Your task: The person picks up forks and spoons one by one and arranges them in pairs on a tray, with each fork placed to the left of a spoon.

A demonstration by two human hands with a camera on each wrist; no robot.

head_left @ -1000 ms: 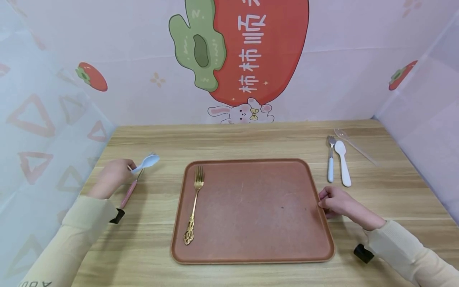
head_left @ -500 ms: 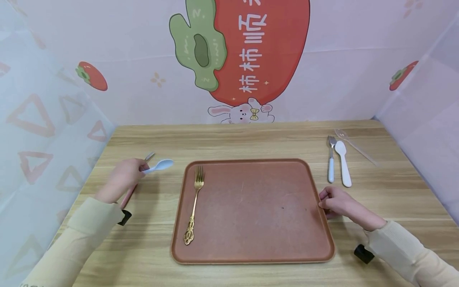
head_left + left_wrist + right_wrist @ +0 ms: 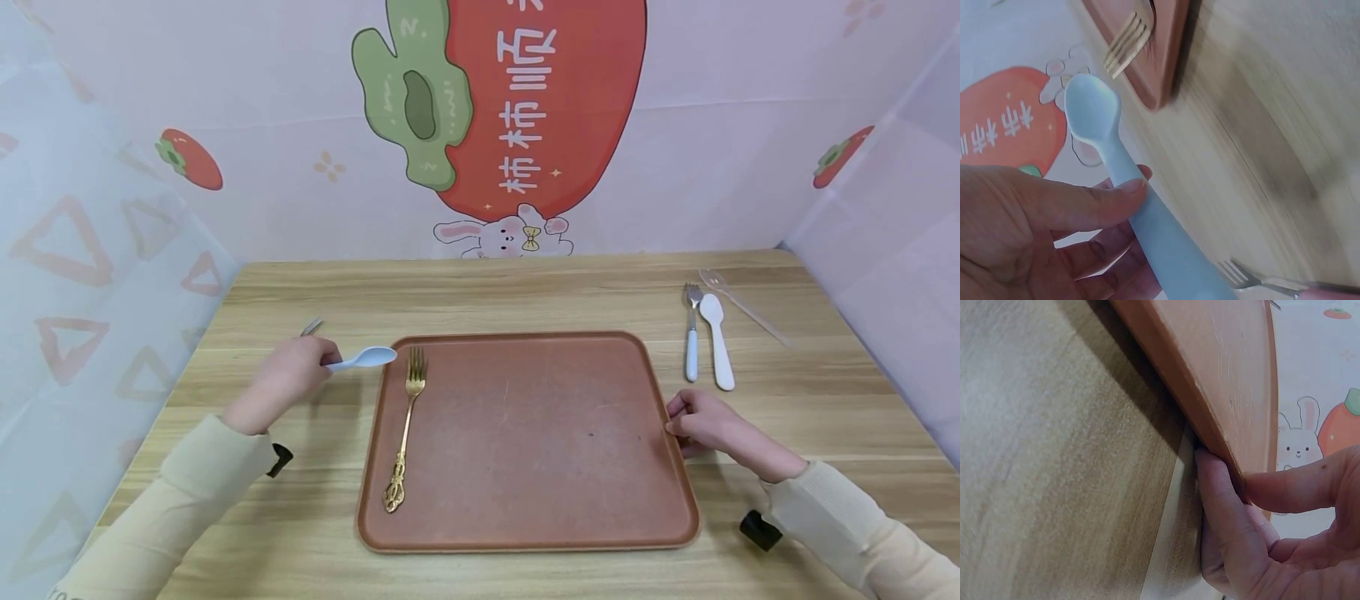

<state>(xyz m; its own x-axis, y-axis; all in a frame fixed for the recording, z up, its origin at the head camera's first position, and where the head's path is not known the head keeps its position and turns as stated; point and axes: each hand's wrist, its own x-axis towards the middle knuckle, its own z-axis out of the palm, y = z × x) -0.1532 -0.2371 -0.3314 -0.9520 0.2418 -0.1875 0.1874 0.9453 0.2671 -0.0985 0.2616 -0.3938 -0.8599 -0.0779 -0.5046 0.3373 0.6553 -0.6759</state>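
My left hand [image 3: 292, 375] pinches a light blue spoon [image 3: 1160, 231] by its handle, thumb on top. In the head view the spoon's bowl overlaps the far left corner of the brown tray [image 3: 540, 442]. A gold fork [image 3: 405, 433] lies along the tray's left side, tines toward the wall. My right hand [image 3: 701, 423] grips the tray's right rim, thumb on the inside and fingers on the outside [image 3: 1229, 519]. Behind the left hand, a fork with a pink handle [image 3: 1322, 294] lies on the table, mostly hidden in the head view.
Right of the tray lie a fork with a light blue handle [image 3: 692, 333], a white spoon [image 3: 717, 342] and a clear plastic fork [image 3: 742, 304]. The wooden table [image 3: 487, 296] meets printed cloth walls [image 3: 300, 217] at the back and both sides.
My left hand has carried the blue spoon to the right, from above the pink-handled fork to the tray's far left corner. The right hand keeps its hold on the rim.
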